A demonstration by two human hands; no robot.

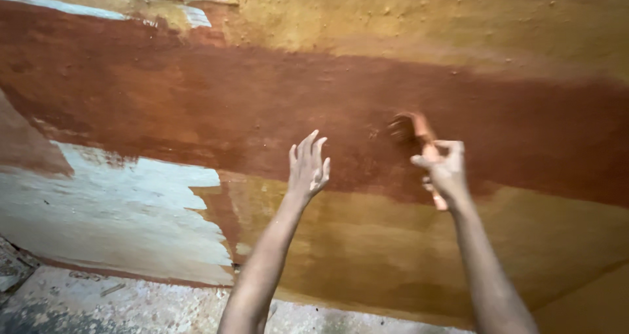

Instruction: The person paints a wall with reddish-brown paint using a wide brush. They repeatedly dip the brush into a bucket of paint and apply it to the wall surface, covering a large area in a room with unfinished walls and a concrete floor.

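Paintbrush [414,129] in my right hand [445,173], bristles up against the wall [196,98], in the reddish-brown band. Fingers wrapped round the pale handle, thumb out to the side; brush head blurred, so I can't tell just how the bristles lie.

Head view: left hand [308,167] raised beside it, well apart from the brush, fingers spread and loose, holding nothing, palm toward the wall but whether it touches I can't say. Red-brown band runs across the middle; ochre above and below it; a pale whitish patch [131,203] low left. Spattered floor [98,301] at the bottom edge.

My reading: mid-stroke, laying red-brown along the band's lower part. Next move wants an even pull of the bristles, light pressure, keeping the lower edge from straying onto the ochre.
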